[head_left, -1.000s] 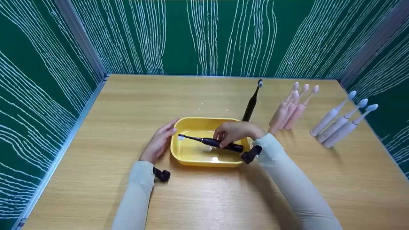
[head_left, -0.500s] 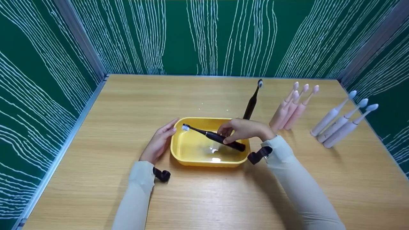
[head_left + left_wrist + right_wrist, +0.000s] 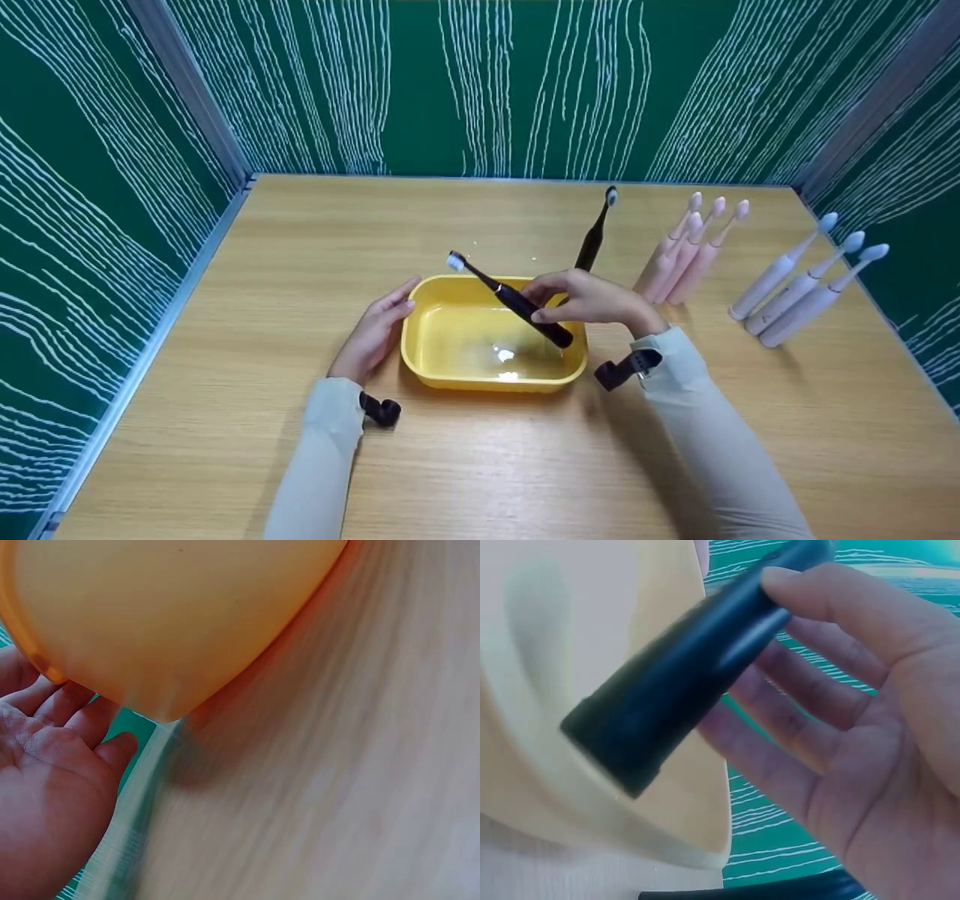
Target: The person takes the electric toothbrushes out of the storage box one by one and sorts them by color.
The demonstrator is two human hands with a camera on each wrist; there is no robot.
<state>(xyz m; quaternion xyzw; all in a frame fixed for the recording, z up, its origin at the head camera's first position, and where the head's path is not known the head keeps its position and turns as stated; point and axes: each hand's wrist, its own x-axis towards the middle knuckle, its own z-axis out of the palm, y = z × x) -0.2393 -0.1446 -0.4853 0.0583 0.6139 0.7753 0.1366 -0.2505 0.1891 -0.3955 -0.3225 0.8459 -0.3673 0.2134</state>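
Over the yellow tub [image 3: 450,381], my right hand [image 3: 592,300] pinches a black electric toothbrush [image 3: 517,301] by its handle between thumb and fingers. The brush tilts, white bristles up at the far left and handle base down near the tub's right side. In the right wrist view the handle [image 3: 682,667] lies across the thumb and fingertips. My left hand [image 3: 371,334] rests against the tub's left wall, its fingers fairly straight. The left wrist view shows that palm [image 3: 52,787] beside the tub wall [image 3: 150,630].
A second black electric toothbrush [image 3: 591,244] stands upright behind the tub's right corner. Several pink electric toothbrushes [image 3: 686,259] stand to the right, and three white ones [image 3: 799,292] farther right. Small white specks [image 3: 474,243] lie on the wooden table [image 3: 337,232]. Green patterned panels [image 3: 420,90] enclose it.
The right hand has lifted the black toothbrush up and to the right, tilting its head higher, from inside the tub to above its far rim. The left hand and tub have stayed put.
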